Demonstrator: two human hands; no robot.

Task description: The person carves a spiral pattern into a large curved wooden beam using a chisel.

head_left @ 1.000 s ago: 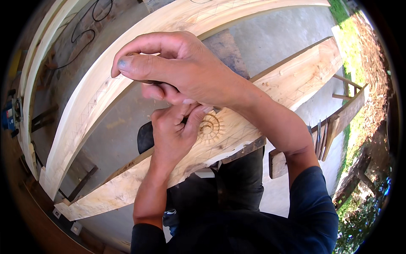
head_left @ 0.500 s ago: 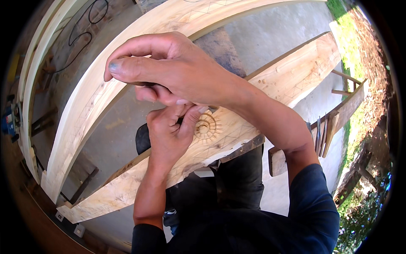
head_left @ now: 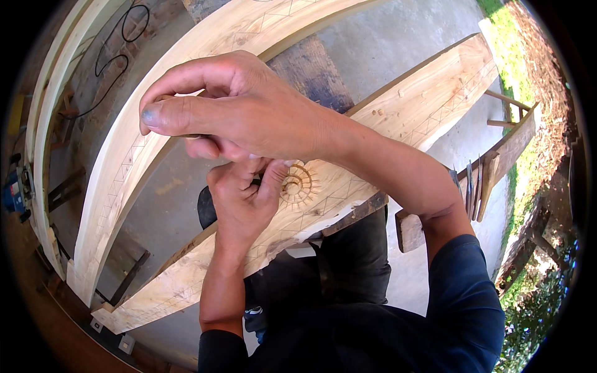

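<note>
Bends fingers of right hand (head_left: pixel 239 115), far, and left hand (head_left: pixel 242 199), near, partly hiding one carved swirl (head_left: pixel 298 185) on one plank (head_left: pixel 435 93). Can't tell about anything gripped inside.

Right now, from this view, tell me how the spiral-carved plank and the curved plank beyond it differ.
The spiral-carved plank bears a cut spiral; the curved plank shows no carving in view, only zigzag lines. The spiral-carved plank lies nearer, beneath the left hand; the curved plank lies farther off, partly hidden by the right hand. Both are pale wood with zigzag lines.
</note>
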